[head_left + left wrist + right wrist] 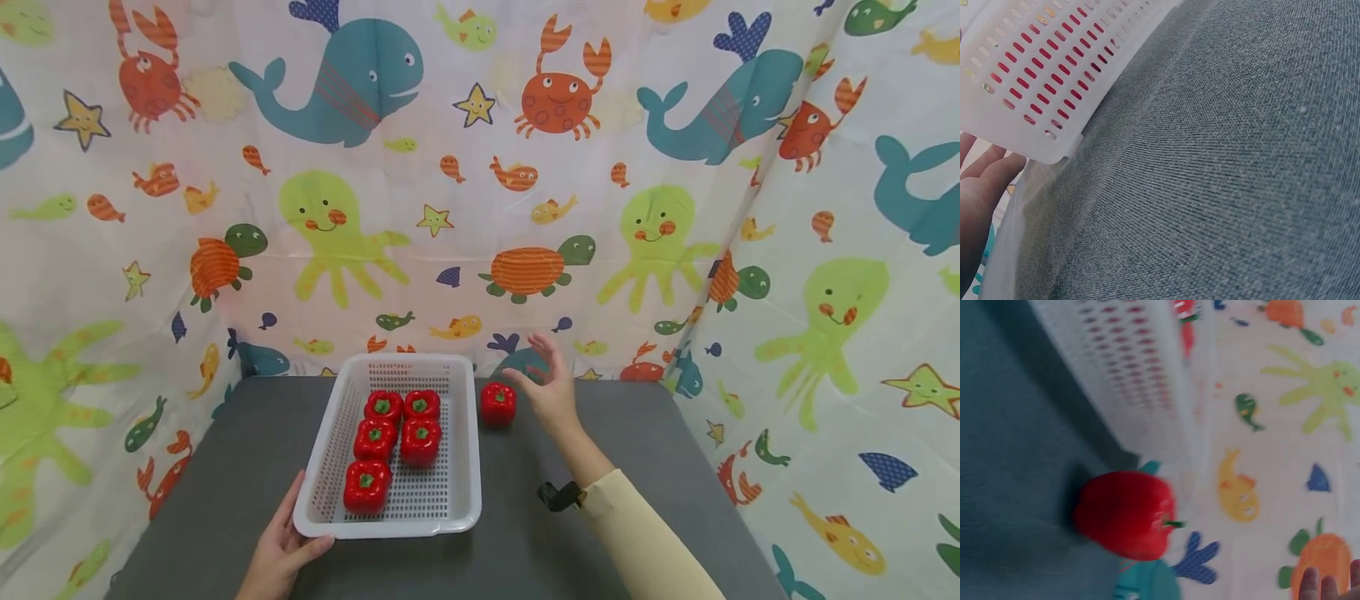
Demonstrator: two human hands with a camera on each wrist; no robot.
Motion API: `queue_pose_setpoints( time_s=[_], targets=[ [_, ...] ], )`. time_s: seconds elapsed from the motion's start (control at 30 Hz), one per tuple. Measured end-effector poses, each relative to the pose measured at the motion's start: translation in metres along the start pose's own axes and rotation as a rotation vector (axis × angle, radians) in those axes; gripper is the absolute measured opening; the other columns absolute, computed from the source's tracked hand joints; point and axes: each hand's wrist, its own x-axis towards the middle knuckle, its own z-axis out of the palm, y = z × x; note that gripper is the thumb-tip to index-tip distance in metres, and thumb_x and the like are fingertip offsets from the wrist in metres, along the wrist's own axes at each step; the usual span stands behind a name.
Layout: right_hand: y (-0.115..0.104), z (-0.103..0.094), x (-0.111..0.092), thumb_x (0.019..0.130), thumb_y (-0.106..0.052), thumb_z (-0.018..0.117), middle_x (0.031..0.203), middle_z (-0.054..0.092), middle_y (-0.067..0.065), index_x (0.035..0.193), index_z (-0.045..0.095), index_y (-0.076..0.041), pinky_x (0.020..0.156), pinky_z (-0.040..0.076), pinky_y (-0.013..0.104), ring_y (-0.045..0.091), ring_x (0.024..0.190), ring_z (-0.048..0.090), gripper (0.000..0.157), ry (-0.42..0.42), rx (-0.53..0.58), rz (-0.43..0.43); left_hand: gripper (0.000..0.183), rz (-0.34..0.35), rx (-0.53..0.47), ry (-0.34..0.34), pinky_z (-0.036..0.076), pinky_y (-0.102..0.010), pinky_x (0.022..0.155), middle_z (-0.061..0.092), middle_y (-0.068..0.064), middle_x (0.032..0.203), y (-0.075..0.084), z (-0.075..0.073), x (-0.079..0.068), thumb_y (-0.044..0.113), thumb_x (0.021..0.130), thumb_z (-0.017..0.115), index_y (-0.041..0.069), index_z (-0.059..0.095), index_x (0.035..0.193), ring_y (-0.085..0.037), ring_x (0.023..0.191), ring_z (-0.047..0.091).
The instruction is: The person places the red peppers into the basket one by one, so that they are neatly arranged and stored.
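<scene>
A white plastic basket (459, 500) with slotted walls holds several red bell peppers (367, 487) with green stems. At its front left corner my left hand (279, 550) grips the rim, thumb along the front edge and fingers by the left side. In the left wrist view those fingers (994, 172) meet the corner of the basket (1029, 134). Another red bell pepper (498, 405) sits just right of the basket. My right hand (553, 398) is raised beside this pepper, thumb and fingers spread apart, holding nothing. The right wrist view shows the pepper (1125, 514) on the table.
The dark grey table (600, 517) runs back to a curtain (465, 300) printed with sea animals, which also closes off both sides. A black strap (558, 497) sticks out at the right wrist, by the cream sleeve (637, 533).
</scene>
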Motion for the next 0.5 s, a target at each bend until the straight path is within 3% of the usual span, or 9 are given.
queue_pose_setpoints(
  time_s=[0.27, 0.37, 0.5],
  targets=[
    [0.026, -0.007, -0.003, 0.087, -0.015, 0.081, 0.156, 0.041, 0.019, 0.152, 0.04, -0.008, 0.109, 0.042, 0.063, 0.037, 0.146, 0.037, 0.078, -0.045, -0.085, 0.162, 0.108, -0.006, 0.019, 0.012, 0.046, -0.037, 0.103, 0.012, -0.005, 0.17, 0.001, 0.001, -0.002, 0.016, 0.09, 0.078, 0.041, 0.002, 0.162, -0.034, 0.149, 0.027],
    [0.032, -0.01, -0.006, 0.088, -0.014, 0.08, 0.16, 0.035, 0.021, 0.154, 0.037, -0.007, 0.111, 0.041, 0.062, 0.039, 0.149, 0.031, 0.079, -0.085, -0.09, 0.243, 0.107, -0.005, 0.026, 0.014, 0.046, -0.037, 0.103, 0.011, -0.006, 0.17, 0.001, 0.002, -0.002, 0.016, 0.09, 0.077, 0.039, 0.001, 0.162, -0.035, 0.149, 0.027],
    [0.059, -0.008, -0.01, 0.087, -0.013, 0.08, 0.162, 0.032, 0.02, 0.155, 0.035, -0.011, 0.112, 0.037, 0.063, 0.041, 0.15, 0.026, 0.082, -0.105, -0.058, 0.314, 0.108, -0.018, 0.018, 0.016, 0.046, -0.037, 0.103, 0.011, -0.006, 0.17, 0.002, 0.002, -0.003, 0.016, 0.09, 0.078, 0.038, 0.001, 0.162, -0.035, 0.15, 0.026]
  ],
)
